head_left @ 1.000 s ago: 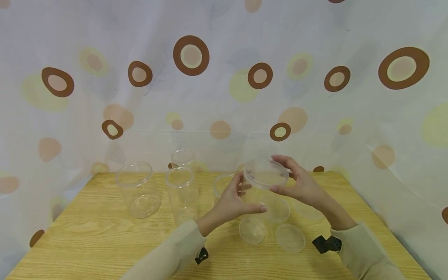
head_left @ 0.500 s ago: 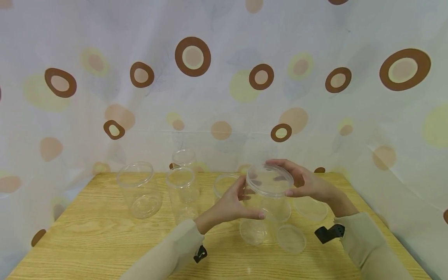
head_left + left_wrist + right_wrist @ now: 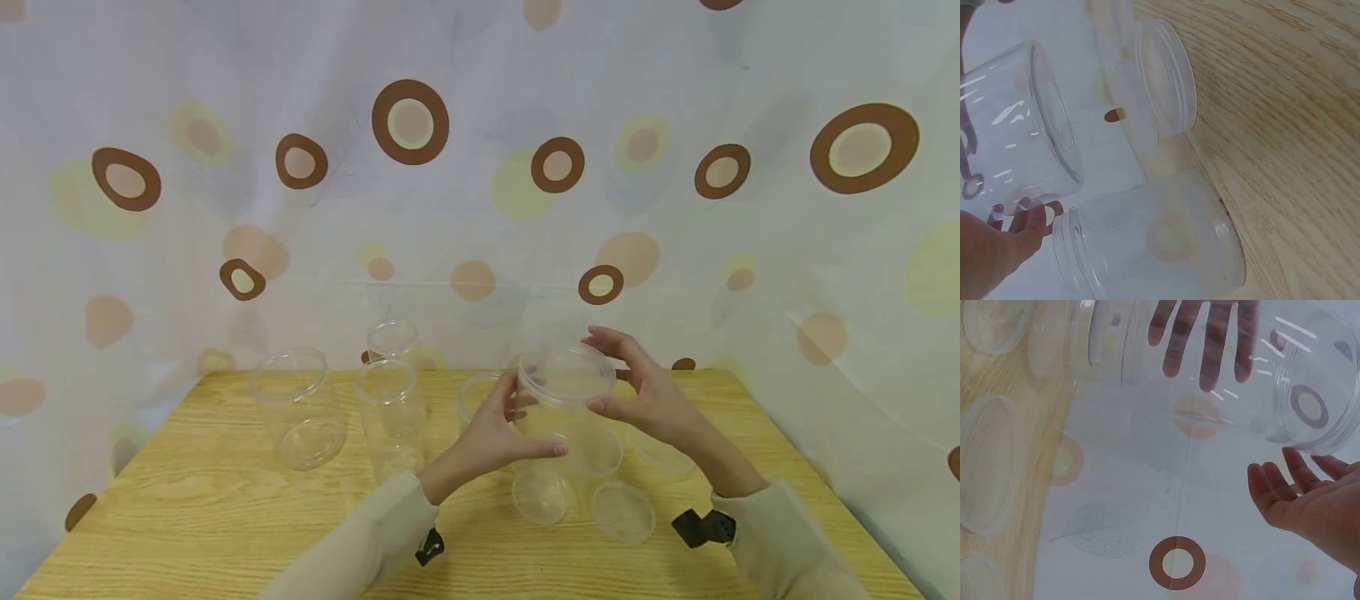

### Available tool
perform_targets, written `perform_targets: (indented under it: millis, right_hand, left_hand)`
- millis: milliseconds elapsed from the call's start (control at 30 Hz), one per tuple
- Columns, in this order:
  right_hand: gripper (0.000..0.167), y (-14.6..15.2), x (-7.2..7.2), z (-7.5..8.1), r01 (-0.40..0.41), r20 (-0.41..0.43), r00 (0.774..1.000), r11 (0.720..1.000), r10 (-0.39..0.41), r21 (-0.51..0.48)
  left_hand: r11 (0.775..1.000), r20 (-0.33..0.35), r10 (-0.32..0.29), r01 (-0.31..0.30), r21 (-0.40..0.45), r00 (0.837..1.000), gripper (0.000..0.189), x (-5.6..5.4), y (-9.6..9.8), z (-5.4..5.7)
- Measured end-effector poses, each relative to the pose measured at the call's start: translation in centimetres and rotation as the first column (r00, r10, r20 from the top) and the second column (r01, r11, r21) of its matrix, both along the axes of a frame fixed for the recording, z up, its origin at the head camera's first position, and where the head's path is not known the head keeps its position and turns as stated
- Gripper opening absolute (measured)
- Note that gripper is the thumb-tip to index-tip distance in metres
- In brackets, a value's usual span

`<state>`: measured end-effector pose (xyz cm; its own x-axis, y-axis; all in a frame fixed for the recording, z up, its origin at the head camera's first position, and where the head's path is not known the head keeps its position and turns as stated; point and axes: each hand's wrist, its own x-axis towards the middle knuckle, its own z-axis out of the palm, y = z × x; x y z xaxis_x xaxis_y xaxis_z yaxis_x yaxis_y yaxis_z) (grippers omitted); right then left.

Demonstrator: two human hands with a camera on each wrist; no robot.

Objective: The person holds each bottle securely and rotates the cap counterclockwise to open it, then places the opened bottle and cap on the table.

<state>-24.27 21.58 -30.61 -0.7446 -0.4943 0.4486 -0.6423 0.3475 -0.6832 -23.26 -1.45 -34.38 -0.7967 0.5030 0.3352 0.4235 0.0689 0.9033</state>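
My left hand grips a clear plastic jar round its side, held up above the table. Its fingers show through the wall in the right wrist view. A clear round lid covers the top of the jar. My right hand is spread beside the lid, thumb near its right edge and fingers by its far edge. In the right wrist view the right hand has loosely bent fingers, tips right at the rim. The left wrist view shows the base of the held jar above the left hand.
Clear open jars stand on the wooden table: a wide jar, a tall jar, one behind it and one by the left hand. Several clear lids lie beneath the held jar. Patterned cloth hangs behind.
The held jar dipped toward me and right half a second ago, the right fingers over the lid. Now it is higher and further left again, and the right fingers have spread back from the lid.
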Motion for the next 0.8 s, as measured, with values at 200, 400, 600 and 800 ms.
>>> perform_targets:
  millis: [200,400,600,800]
  right_hand:
    - [0.073,-1.2,0.8,-0.3,0.153,-0.032,0.988,0.987,-0.151,0.054]
    - [0.068,-0.6,-0.1,-0.4,0.014,0.005,1.000,1.000,-0.014,0.024]
    - [0.070,1.1,-1.7,-0.3,-0.370,0.225,0.890,0.916,0.397,-0.154]
    - [0.074,1.5,-2.4,-0.3,-0.478,0.295,0.791,0.843,0.536,-0.248]
  left_hand:
    - [1.000,-0.001,0.028,-0.028,-0.001,1.000,0.097,0.1,0.0,0.0]
    - [1.000,0.007,-0.014,0.014,0.010,1.000,0.093,0.0,-0.2,-0.2]
    - [0.997,0.030,-0.080,0.080,0.015,0.996,0.089,-0.1,-0.4,-0.2]
    - [0.995,0.009,-0.103,0.103,0.012,0.995,0.089,-0.1,-0.4,-0.1]
